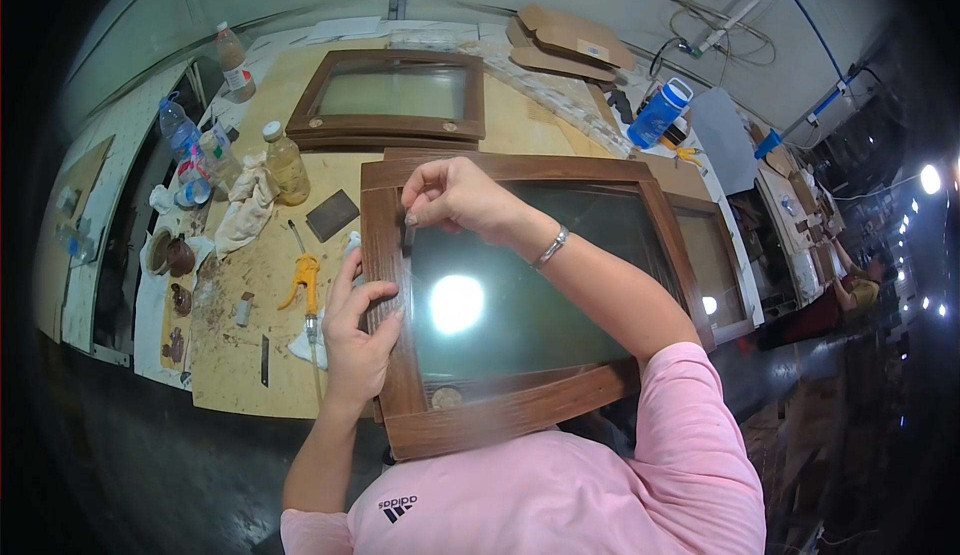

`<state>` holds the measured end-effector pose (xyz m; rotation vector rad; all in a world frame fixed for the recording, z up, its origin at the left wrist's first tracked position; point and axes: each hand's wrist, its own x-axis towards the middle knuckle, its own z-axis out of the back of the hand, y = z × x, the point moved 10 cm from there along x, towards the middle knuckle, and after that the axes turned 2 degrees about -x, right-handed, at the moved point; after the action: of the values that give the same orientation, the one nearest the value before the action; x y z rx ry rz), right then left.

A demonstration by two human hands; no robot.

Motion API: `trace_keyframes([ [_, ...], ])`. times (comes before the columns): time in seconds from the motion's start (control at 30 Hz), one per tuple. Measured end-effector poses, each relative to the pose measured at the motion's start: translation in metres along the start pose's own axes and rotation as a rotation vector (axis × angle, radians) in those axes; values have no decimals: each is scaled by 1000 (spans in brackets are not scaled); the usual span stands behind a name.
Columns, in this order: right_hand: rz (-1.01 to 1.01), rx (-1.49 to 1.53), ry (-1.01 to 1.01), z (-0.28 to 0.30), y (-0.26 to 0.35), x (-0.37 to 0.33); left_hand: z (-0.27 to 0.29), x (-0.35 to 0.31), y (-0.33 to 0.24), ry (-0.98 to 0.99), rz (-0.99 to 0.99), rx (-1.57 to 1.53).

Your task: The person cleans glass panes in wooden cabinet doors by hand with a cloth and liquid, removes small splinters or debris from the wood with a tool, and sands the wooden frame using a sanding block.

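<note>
Under the fingers of both hands lay one wooden-framed glass door (505,410), brown, flat on the workbench (250,285), its near rail against the person's pink shirt (560,495).

Left hand (357,330): fingers spread open and pressed flat on the frame's left stile, holding nothing.

Right hand (455,198): fingertips pinched shut on a small dark tool (409,235), its tip at the inner edge of the same stile, just above the left fingers; kind of tool could not be told.

Left of the left fingers: orange-handled tool (303,275), white rag (243,207), dark sanding block (332,215), plastic bottle of yellowish liquid (285,163).

Beyond the right fingers: second framed door (392,95).

Right of the frame: third framed door (712,267); blue bottle (660,112) farther off.
</note>
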<state>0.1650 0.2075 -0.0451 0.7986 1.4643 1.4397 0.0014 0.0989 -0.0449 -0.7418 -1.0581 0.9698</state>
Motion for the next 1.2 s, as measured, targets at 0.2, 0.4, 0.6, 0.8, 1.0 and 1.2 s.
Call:
trace_keyframes([
  [0.2, 33, -73, -83, 10, -8, 7, -3, 0, 3, 7, 26, -41],
  [0.4, 114, -241, -140, 6, -6, 15, 0, -2, 7, -5, 38, -74],
  [0.6, 199, -346, -189, 7, 3, 13, -3, -1, 4, 4, 7, -57],
  [0.8, 261, -436, -233, 5, 6, 14, -3, -1, 4, 11, 16, -73],
  [1.0, 332, -557, -277, 1, 18, 5, -4, -2, 5, 11, 33, -67],
  [1.2, 301, -637, -277, -6, 24, 2, -3, -1, 3, 13, 23, -45],
])
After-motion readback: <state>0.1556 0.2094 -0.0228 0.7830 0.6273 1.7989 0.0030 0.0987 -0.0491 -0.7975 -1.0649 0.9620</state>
